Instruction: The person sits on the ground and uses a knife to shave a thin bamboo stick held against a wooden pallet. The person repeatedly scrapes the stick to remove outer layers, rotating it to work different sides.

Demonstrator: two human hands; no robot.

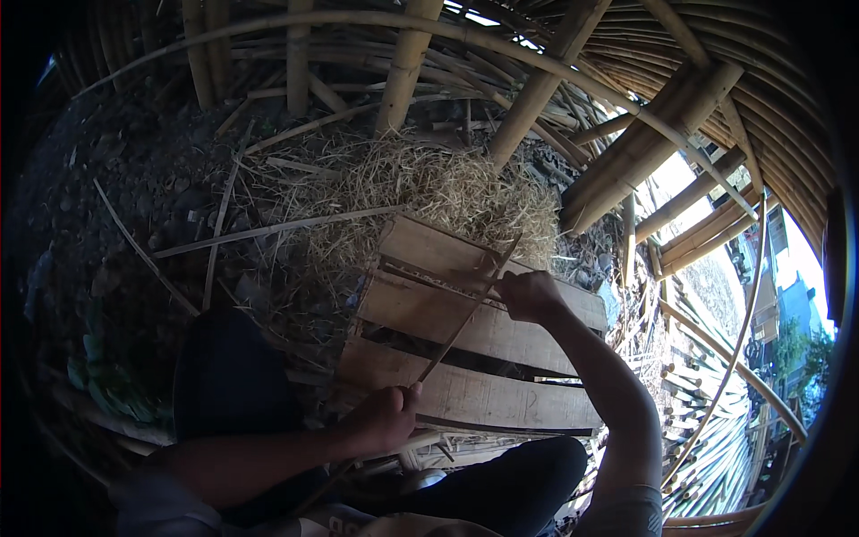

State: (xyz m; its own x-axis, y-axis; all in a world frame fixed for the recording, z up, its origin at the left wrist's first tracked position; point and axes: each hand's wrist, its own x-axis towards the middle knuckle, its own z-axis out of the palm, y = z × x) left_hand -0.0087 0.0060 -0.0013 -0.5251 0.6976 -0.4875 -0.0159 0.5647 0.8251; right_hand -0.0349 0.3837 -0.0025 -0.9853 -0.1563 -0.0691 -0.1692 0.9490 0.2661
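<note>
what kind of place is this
Likely an outdoor bamboo craft workshop: stacked thick bamboo poles, a heap of pale straw-like shavings, and a rough wooden plank pallet where both hands work a thin bamboo strip.

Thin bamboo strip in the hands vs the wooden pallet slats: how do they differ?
The bamboo strip is narrow and slanted, pinched by the left hand and right hand; the pallet slats are broad, flat and lie loose on the ground under it. Both are pale, dry, woody material.
</note>
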